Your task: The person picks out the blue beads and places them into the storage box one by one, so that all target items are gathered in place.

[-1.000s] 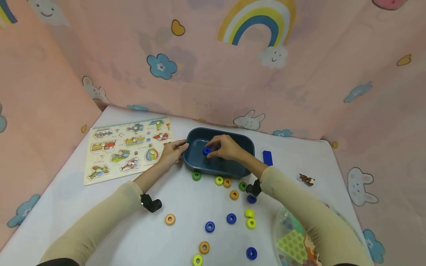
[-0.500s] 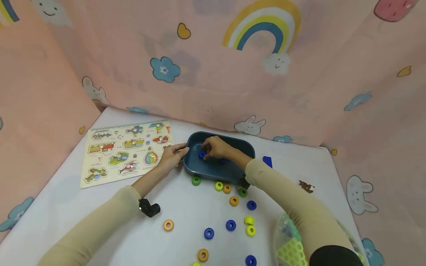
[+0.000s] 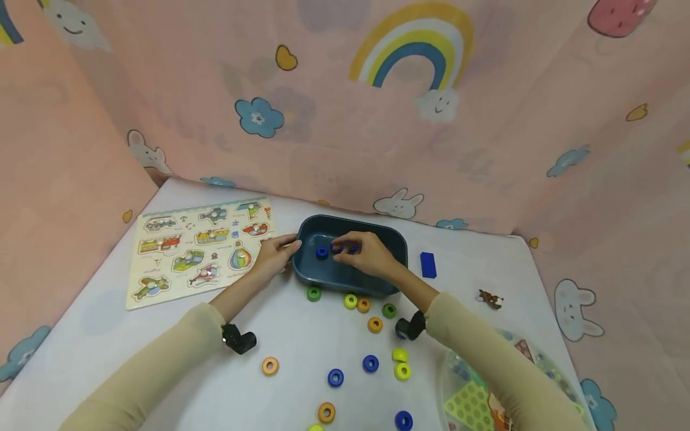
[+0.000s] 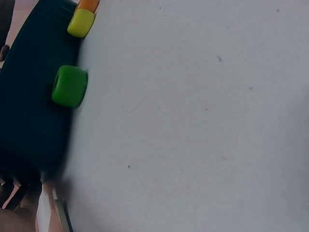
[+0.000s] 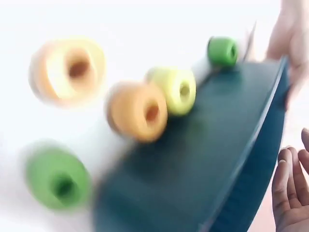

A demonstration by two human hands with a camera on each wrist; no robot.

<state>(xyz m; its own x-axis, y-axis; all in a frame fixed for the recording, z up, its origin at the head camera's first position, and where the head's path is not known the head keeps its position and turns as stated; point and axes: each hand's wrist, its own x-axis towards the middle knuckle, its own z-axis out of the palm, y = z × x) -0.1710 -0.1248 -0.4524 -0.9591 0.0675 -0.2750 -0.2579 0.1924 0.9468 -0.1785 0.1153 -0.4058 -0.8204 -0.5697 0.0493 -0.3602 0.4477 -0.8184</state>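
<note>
My left hand point(image 3: 274, 254) grips the left end of a dark blue tray point(image 3: 345, 285), thumb at the rim; in the left wrist view its fingers point(image 4: 24, 205) touch the tray's end. One blue ring point(image 3: 321, 252) rests in the tray toward the left. My right hand point(image 3: 369, 254) is over the tray just right of that ring, thumb and forefinger close together. More blue shows between them, partly covered; I cannot tell whether they pinch it. In the right wrist view several of the right hand's fingers point(image 5: 289, 179) are fairly straight.
Green point(image 3: 314, 294), yellow point(image 3: 350, 301) and orange point(image 3: 363, 305) rings lie along the tray's near side. Several more rings, including a blue one point(image 3: 335, 378), lie nearer. A picture puzzle board point(image 3: 199, 251) is left, a blue block point(image 3: 428, 265) right. A clear container point(image 3: 469, 407) sits front right.
My right hand has let go of the blue ring at the tray's left side and shifted right, away from it. The left hand stays on the tray's end.
</note>
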